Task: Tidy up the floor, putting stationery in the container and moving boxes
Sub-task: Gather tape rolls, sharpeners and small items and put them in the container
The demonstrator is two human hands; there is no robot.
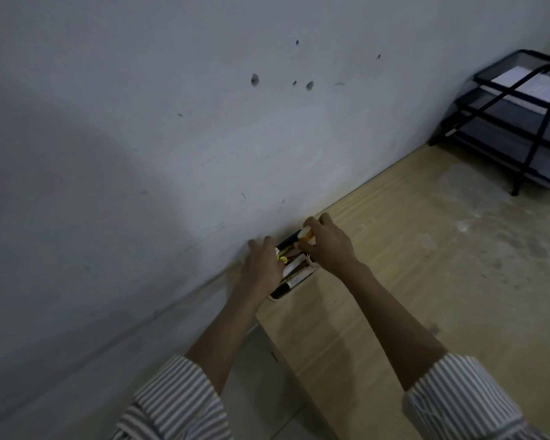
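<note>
Both hands cover most of the container (275,296), leaving only its pale near rim; the pens (294,265) inside are too dim and small to tell apart. The left hand (262,266) has blurred fingertips, its grip unclear. The right hand (329,246) hides most of an orange-capped item (307,234). The black mesh rack (521,122) and striped sleeves (172,401) run off the frame.

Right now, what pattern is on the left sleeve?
The left sleeve has grey-and-white stripes; head view.

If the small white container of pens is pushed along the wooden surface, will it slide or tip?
The small white container looks low and lies flat, so it would probably slide. Packed with pens, it seems heavy for its size.
</note>
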